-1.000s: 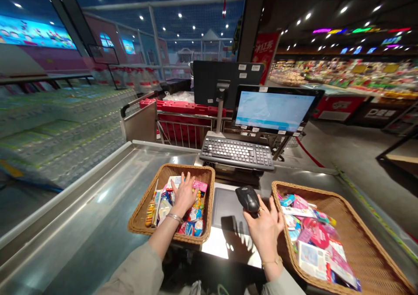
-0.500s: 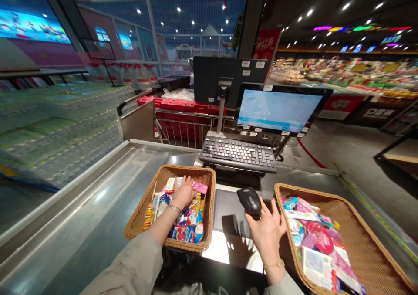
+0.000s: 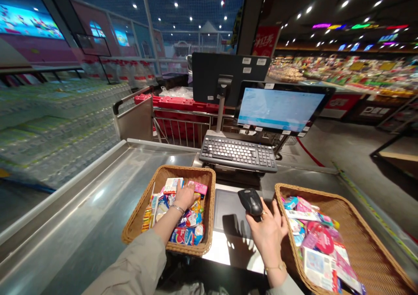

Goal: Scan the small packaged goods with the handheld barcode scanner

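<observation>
My left hand [image 3: 184, 196] reaches into the left wicker basket [image 3: 143, 208] and closes its fingers on a small packet among several colourful snack packets [image 3: 187, 234]; a pink packet [image 3: 199, 187] lies just beyond the fingers. My right hand [image 3: 267, 232] holds a black handheld barcode scanner [image 3: 251, 201] upright over the dark scan plate [image 3: 228, 208] between the two baskets. The right wicker basket [image 3: 365, 247] beside that hand contains several pink and blue packaged items [image 3: 313, 238].
A black keyboard [image 3: 238, 153] and a lit checkout screen [image 3: 279, 110] stand behind the baskets, with a second monitor's back [image 3: 225, 77] further away. A steel counter [image 3: 91, 212] runs left. Red shopping baskets [image 3: 183, 107] and a metal rail sit beyond.
My left hand's fingers, spread flat over the packets before, have curled shut on a packet. The right hand and scanner have hardly moved; the view shifted slightly left.
</observation>
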A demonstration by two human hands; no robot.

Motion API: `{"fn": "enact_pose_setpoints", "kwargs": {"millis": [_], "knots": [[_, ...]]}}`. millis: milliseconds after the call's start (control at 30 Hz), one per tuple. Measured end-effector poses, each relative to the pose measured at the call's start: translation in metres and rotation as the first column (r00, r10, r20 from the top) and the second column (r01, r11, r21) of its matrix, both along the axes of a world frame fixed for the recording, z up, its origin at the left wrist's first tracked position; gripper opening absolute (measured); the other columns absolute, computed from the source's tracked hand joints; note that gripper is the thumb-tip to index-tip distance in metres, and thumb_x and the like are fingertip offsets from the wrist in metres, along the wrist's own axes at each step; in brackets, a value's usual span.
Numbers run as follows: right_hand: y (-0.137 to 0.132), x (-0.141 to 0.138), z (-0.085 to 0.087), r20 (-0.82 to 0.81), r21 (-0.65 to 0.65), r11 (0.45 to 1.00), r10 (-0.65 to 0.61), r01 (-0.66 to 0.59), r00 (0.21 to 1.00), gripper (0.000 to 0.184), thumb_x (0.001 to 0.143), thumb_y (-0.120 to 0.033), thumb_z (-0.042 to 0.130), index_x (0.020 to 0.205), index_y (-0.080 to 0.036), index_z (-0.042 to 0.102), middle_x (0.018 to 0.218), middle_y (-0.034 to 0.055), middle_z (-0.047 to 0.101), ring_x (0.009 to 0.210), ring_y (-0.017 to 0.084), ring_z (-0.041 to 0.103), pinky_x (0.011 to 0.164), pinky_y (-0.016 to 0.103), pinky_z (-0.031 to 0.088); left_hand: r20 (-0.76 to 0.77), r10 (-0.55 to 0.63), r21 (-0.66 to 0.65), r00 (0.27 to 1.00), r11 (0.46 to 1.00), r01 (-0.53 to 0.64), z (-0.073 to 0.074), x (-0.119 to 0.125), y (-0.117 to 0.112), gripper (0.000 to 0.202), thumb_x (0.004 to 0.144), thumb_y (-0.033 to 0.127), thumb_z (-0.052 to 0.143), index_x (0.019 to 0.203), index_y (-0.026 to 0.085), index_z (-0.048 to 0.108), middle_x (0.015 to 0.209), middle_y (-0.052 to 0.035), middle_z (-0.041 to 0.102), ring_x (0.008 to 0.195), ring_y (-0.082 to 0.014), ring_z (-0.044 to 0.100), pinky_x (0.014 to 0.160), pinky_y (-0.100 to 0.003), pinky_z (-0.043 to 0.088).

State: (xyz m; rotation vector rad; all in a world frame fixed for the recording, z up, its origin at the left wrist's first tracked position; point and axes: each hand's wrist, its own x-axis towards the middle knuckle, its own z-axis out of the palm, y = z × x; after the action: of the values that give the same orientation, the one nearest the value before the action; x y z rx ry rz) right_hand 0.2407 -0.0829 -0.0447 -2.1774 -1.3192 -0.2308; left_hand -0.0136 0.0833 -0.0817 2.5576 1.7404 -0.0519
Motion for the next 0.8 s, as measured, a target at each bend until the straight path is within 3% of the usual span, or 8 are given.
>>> {"fn": "enact_pose_setpoints", "kwargs": {"millis": [233,400,533,800], "knots": [[0.0,-0.002,0.0,0.013,0.014,1.0,0.012,-0.012,1.0,0.038,0.08,-0.047,0.049,0.1,-0.022,0.07,0.124,0.006,0.065,0.135,0.028,0.033,0.106,0.05,0.02,-0.044,-0.004,0.042,0.999,0.999,0.005,0.0,0.005,-0.007,0.038,0.092,0.045,0.046,0.1,0.015,0.067,0.1,-0.0157,0.073,0.097,-0.0305,0.067,0.113,-0.061,-0.001],[0.001,-0.002,0.0,0.001,0.014,1.0,0.015,-0.015,1.0,0.038,0.08,-0.048,0.047,0.095,-0.022,0.071,0.122,0.0072,0.066,0.135,0.029,0.033,0.105,0.051,0.021,-0.084,-0.012,0.036,0.996,0.999,0.015,-0.003,0.001,-0.006,0.023,0.09,0.028,0.049,0.085,0.018,0.069,0.079,-0.0099,0.073,0.082,-0.0274,0.068,0.112,-0.063,-0.008],[0.0,-0.003,0.003,-0.019,-0.011,1.0,0.017,-0.018,1.0,0.042,0.08,-0.049,0.045,0.096,-0.022,0.072,0.124,0.0073,0.065,0.135,0.03,0.033,0.106,0.05,0.019,-0.082,-0.017,0.044,0.996,0.999,0.021,-0.008,-0.001,-0.005,0.031,0.087,0.01,0.042,0.076,0.02,0.069,0.074,-0.0064,0.071,0.077,-0.0252,0.066,0.114,-0.062,-0.009],[-0.001,0.0,0.002,-0.009,0.026,0.999,0.025,-0.025,1.0,0.042,0.08,-0.048,0.045,0.098,-0.021,0.071,0.123,0.0077,0.065,0.135,0.029,0.034,0.106,0.05,0.019,0.012,-0.048,0.053,0.999,0.997,0.047,-0.007,-0.006,-0.005,0.045,0.086,0.004,0.029,0.075,0.021,0.069,0.069,-0.0053,0.067,0.075,-0.0234,0.065,0.119,-0.058,0.001]]}}
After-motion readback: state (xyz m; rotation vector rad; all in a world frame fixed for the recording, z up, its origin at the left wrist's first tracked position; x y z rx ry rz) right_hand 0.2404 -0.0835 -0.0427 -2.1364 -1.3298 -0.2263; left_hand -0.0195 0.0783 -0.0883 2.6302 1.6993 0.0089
